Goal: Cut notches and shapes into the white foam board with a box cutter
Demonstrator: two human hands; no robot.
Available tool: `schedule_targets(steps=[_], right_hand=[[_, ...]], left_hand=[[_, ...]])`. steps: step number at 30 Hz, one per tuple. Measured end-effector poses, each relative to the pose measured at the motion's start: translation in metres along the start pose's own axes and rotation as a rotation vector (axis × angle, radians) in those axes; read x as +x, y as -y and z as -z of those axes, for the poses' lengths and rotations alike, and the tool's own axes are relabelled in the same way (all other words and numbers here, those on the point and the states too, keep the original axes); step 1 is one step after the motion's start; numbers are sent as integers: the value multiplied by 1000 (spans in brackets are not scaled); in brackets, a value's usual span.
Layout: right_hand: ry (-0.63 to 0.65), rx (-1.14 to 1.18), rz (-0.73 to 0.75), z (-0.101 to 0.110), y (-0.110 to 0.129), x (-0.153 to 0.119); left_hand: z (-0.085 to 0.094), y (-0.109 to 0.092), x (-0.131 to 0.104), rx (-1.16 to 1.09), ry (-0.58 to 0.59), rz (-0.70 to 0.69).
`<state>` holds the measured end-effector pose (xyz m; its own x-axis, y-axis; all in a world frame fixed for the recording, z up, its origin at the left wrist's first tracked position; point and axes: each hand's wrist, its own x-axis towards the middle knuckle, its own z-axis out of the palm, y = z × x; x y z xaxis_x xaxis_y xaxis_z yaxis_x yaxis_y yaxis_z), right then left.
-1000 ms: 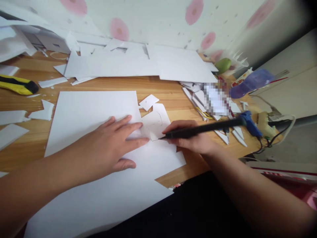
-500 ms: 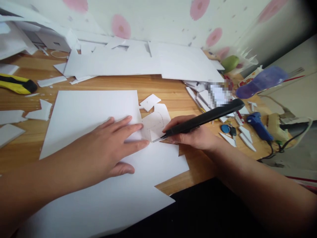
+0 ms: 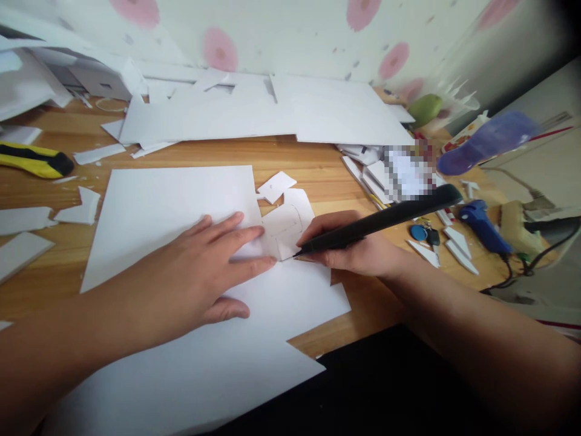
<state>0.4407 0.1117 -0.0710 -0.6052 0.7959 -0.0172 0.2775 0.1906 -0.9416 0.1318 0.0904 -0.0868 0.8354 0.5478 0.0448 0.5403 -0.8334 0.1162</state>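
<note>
Left hand (image 3: 206,266): open, palm flat, fingers spread on the large white foam-board sheet (image 3: 172,200) lying on the wooden tabletop (image 3: 308,163); presumably pins it against sliding. Fingertips end beside the small white cut piece with a pencilled arch outline (image 3: 285,230), at the sheet's right edge. Right hand (image 3: 358,251): closed around the long black craft knife (image 3: 376,223), held low; tip meets that piece's lower edge.

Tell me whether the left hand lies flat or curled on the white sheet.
Flat. The left hand rests palm down with fingers spread on the white sheet, fingertips by the black knife tip.
</note>
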Motion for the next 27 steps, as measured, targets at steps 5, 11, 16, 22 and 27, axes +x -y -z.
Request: schedule_targets(steps=[5,11,16,22,27], right_hand=[[6,-34,20,-2,2,3],[-5,-45,5,0,-1,6],[16,-51,3,2,0,7],[45,-52,25,4,-1,9],[37,-67,28,4,-2,8]], left_hand=[[1,0,0,9,4,-8],[0,0,1,-2,28,3],[3,0,3,-3,31,-12],[1,2,1,34,11,-43],[1,2,2,4,23,-35]])
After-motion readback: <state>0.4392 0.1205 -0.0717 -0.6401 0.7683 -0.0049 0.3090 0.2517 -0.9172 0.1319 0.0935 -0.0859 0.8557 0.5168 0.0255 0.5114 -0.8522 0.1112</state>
